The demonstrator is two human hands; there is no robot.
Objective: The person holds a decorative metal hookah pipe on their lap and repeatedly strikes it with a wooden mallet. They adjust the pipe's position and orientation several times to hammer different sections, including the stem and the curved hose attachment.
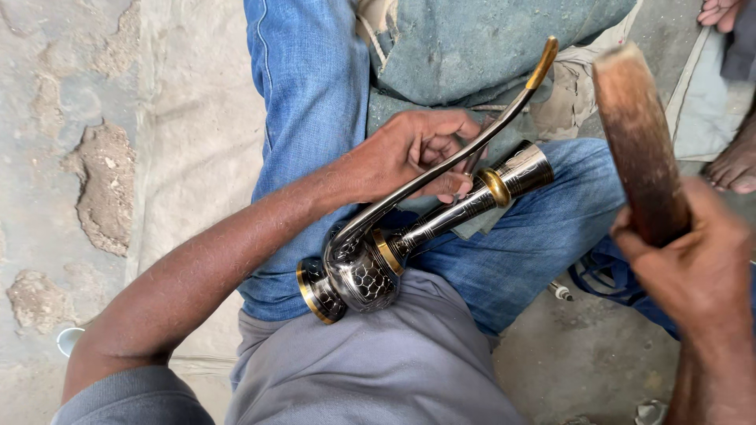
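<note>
Left hand (413,153) clamped round the stem of the engraved metal pipe vessel (370,264), fingers hiding a small tool or stem part there, can't make out which; vessel lies across the lap on the jeans (307,102), round base near the grey shirt (394,370), curved brass-tipped spout (542,64) pointing far right. Right hand (693,267) gripped on a wooden mallet (638,134), raised at right, blurred, wrist cut by the frame edge. Bare foot (736,161) of another person clipped at far right; open concrete floor (63,157) to the left.
</note>
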